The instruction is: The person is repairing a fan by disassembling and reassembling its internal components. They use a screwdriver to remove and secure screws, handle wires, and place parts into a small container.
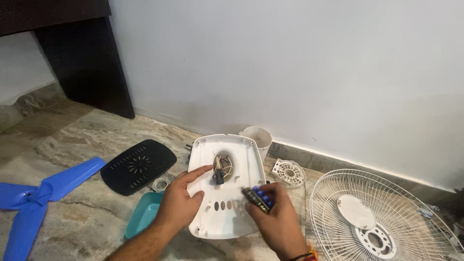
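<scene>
Left hand (180, 200) lies flat on the white fan base housing (227, 186), fingers spread, thumb toward the central opening, steadying it on the stone floor (87, 227). Right hand (278, 220) is closed around a push-button switch block (257, 198), dark body with a row of blue keys, held just above the housing's lower right edge near the row of oval button slots (223, 205). Housing looks like thin moulded plastic: light, fairly stiff across the flat but likely to flex at the rim, smooth and a bit slippery, so best held by the edges or pressed flat as now. Wires and a small dark part (220, 173) sit in the central cut-out (fragile, don't pull on these). Switch block is small, rigid, easy to pinch by its sides. Outward: teal plastic tray (142, 215) just left of the housing, partly under the left wrist; black vented cover plate (139, 166) beyond it; blue fan blade (38, 193) far left, glossy. White cylindrical stem piece (258, 137) behind the housing, small round white grille part (289, 171) beside it, white wire fan guard (382, 217) to the right, springy-looking.
</scene>
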